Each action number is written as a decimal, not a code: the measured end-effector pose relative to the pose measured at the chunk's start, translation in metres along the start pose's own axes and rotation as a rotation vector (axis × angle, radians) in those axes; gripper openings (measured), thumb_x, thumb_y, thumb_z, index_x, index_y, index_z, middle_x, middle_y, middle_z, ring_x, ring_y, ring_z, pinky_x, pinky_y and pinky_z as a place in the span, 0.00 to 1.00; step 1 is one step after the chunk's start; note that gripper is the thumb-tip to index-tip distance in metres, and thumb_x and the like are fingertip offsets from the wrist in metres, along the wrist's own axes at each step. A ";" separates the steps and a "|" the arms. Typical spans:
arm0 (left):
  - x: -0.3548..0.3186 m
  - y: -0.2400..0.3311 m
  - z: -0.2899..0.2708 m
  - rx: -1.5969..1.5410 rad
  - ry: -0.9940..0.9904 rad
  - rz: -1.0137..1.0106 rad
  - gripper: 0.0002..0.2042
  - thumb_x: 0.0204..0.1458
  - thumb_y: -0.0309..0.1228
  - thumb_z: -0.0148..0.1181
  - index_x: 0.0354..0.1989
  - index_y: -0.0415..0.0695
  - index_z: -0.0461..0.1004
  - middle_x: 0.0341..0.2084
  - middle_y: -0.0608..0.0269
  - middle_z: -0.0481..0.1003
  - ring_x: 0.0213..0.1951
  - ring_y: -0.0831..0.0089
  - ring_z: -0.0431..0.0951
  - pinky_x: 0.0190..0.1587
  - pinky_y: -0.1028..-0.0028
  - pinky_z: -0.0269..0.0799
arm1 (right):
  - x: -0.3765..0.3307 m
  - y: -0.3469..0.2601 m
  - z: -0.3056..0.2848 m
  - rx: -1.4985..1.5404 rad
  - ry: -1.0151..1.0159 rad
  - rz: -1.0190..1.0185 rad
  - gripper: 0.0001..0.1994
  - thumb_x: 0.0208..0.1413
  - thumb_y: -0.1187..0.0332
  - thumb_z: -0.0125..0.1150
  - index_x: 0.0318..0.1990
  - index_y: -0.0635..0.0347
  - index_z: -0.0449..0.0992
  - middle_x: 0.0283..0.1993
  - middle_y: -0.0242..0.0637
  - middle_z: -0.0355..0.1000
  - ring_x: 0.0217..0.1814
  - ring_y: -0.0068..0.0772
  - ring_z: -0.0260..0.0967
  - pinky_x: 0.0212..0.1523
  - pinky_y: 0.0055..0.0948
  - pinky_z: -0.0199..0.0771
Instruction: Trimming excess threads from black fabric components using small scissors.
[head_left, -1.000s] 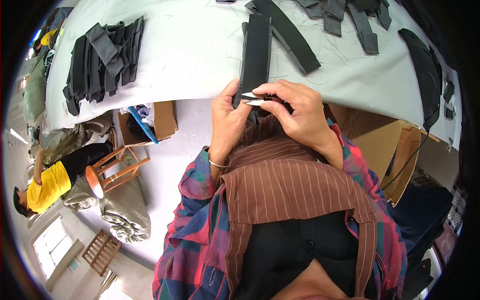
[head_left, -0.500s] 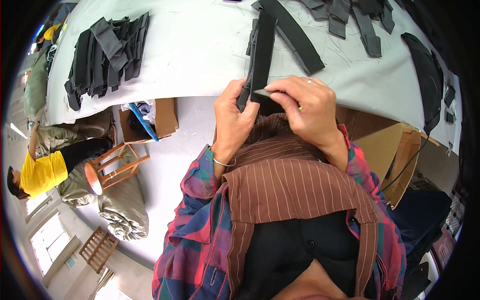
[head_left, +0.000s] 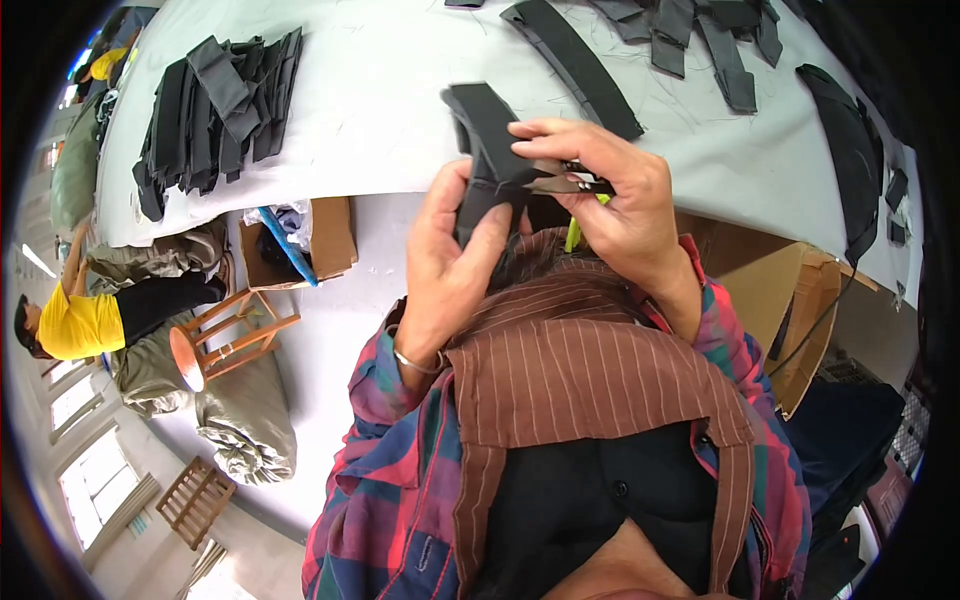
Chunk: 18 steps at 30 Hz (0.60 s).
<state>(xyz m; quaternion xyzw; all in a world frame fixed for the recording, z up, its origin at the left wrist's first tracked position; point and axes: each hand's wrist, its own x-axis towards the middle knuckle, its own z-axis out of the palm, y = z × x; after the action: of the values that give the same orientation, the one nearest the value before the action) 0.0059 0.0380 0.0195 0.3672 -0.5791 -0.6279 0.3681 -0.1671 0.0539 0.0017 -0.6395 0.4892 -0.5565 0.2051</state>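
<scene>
Near the table's front edge, my left hand (head_left: 445, 260) is closed on a folded black fabric strip (head_left: 488, 125), its thumb pressed on the near end. The strip's far end stands up over the table and is slightly blurred. In my right hand (head_left: 632, 195) is a small pair of thread snips (head_left: 558, 185), blades pointing left and touching or very near the strip's edge. The right index fingertip rests by the strip. A yellow-green piece (head_left: 574, 236) hangs below the right hand. Just beyond lies another black strip (head_left: 578, 68), flat on the table.
A heap of black strips (head_left: 215, 115) lies at the table's left, more strips (head_left: 735, 75) at the far right. A dark padded object (head_left: 845, 145) with a cord sits at the right edge. Below left are a cardboard box (head_left: 333, 240), a wooden stool (head_left: 235, 345) and a person in yellow (head_left: 85, 328).
The held strip has swung left and looks shorter, its far end drawn nearer. The snips' blades now show in my right hand at its edge. My left hand has shifted slightly left.
</scene>
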 end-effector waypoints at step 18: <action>0.009 -0.032 -0.010 0.398 0.258 0.179 0.11 0.48 0.19 0.54 0.41 0.36 0.71 0.26 0.67 0.72 0.29 0.84 0.69 0.31 0.81 0.66 | 0.003 -0.021 0.011 -0.408 -0.153 -0.086 0.07 0.44 0.64 0.67 0.32 0.49 0.78 0.27 0.24 0.74 0.27 0.30 0.68 0.28 0.31 0.58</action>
<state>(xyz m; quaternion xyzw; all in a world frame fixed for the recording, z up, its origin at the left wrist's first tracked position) 0.0095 0.0278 -0.0132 0.4570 -0.6698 -0.4144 0.4133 -0.1493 0.0579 0.0169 -0.7283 0.5469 -0.4043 0.0840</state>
